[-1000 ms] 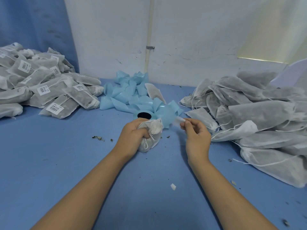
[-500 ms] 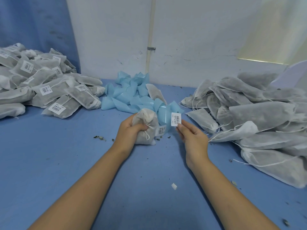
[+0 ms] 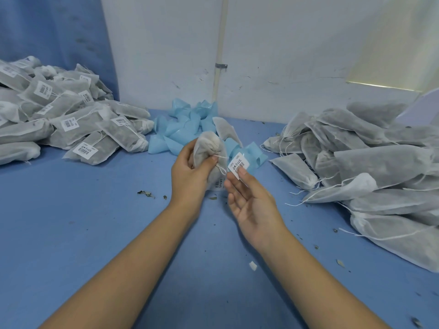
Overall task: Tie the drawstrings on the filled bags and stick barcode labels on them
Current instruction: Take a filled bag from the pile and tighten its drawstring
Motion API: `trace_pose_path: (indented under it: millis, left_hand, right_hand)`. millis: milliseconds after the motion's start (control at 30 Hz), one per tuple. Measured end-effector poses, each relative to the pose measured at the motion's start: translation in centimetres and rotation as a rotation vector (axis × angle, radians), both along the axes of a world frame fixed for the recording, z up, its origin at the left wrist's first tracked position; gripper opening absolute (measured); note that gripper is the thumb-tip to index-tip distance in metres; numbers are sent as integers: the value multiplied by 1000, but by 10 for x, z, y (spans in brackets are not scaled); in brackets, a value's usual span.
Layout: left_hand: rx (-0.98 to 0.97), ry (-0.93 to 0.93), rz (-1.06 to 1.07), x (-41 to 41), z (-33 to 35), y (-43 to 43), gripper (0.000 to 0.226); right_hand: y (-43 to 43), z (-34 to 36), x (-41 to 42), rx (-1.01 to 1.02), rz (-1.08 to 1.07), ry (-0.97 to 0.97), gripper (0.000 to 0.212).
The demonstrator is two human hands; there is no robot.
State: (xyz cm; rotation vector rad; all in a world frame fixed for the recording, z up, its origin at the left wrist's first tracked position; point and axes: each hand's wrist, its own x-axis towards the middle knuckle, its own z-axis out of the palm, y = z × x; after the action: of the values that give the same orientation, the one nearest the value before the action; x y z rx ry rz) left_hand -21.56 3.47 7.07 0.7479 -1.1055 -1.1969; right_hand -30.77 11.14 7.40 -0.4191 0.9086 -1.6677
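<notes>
Two grips work at frame centre. The left grip [image 3: 187, 172] curls round one filled bag [image 3: 206, 148], held upright above the tabletop [image 3: 71, 222], its knotted drawstring [image 3: 222, 169] dangling on the right. The right grip [image 3: 251, 205] lies palm up with fingers loosely straight; one barcode label [image 3: 238, 165] sits on a fingertip [image 3: 242, 172], just beside the bag.

There are two piles. The labelled bags [image 3: 71, 124] at upper left show at least seven labels, and the unlabelled bags [image 3: 380, 167] lie at right. Between the piles is one heap of blue backing strips [image 3: 183, 129], partly hidden by the held bag, with one stray bag [image 3: 225, 131] on it. One white scrap [image 3: 253, 265] lies at lower centre.
</notes>
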Motion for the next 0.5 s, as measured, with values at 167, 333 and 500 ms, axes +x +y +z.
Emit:
trace_pose_path:
  millis: [167,333,500]
  left_hand:
    - [-21,11,16,-1,3,1,34]
    - [-32,9,11,-5,6,5,36]
    - [-25,36,-21,-8,10,10,30]
  right_hand:
    - [1,-3,3,39,50,-23,7]
    - [0,-3,4,45,82,-22,8]
    - [-1,-5,4,61,118,57,11]
